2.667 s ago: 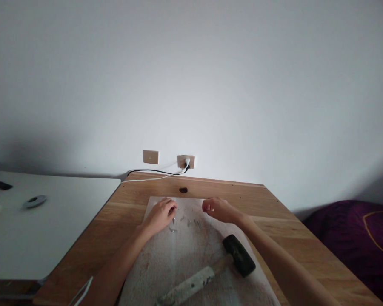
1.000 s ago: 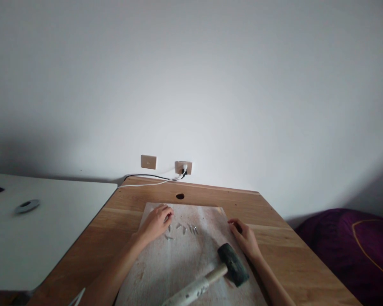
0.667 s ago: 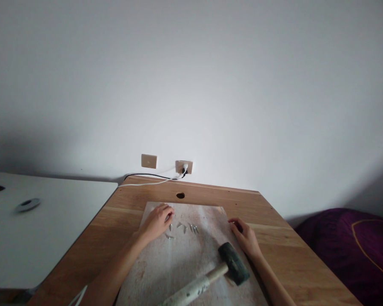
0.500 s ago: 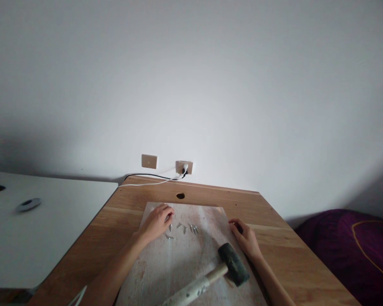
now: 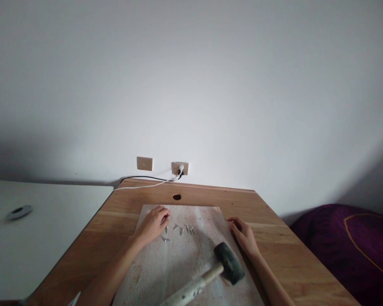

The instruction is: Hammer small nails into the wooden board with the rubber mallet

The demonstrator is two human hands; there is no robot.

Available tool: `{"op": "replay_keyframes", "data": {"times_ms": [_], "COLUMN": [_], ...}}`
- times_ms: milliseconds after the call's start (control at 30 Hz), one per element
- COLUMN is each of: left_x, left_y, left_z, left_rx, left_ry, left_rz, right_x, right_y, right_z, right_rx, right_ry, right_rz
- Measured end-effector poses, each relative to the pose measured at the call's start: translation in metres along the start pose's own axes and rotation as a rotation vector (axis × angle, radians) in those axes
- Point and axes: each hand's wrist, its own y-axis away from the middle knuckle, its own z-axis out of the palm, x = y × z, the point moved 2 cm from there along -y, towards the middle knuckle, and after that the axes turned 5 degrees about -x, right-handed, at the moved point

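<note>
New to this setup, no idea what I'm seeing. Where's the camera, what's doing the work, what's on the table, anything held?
There's no machine here: a person works bare-handed. Every picture comes from one camera worn on their head, facing forward and down.

A pale board lies on a wooden table. On it are several small shiny pieces and a mallet with a dark head, lying free of both hands.

The left hand is over the board's far left part, fingers curled next to the shiny pieces; whether it pinches one is too small to tell. The right hand is at the board's right edge, with nothing visible in it.
</note>
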Motion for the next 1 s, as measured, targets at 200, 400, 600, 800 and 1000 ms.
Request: {"op": "replay_keyframes", "data": {"times_ms": [200,400,600,800,1000], "left_x": [0.001,0.002,0.013,0.042,0.062], "left_y": [0.001,0.000,0.012,0.085,0.137], "left_z": [0.000,-0.001,-0.011,-0.026,-0.035], "left_rx": [-0.011,-0.018,-0.091,-0.199,-0.221], "left_ry": [-0.024,-0.031,-0.185,-0.255,-0.255], "left_rz": [-0.017,-0.010,0.033,0.112,0.088], "right_x": [-0.003,-0.009,-0.014,-0.018,-0.035], "right_y": [0.001,0.004,0.009,0.062,0.113], "right_z": [0.001,0.004,-0.004,-0.021,-0.019], "right_rx": [-0.009,0.004,-0.072,-0.144,-0.077], "right_ry": [0.013,0.055,0.025,-0.122,-0.347], "right_rz": [-0.024,-0.027,-0.033,0.018,0.321]}}
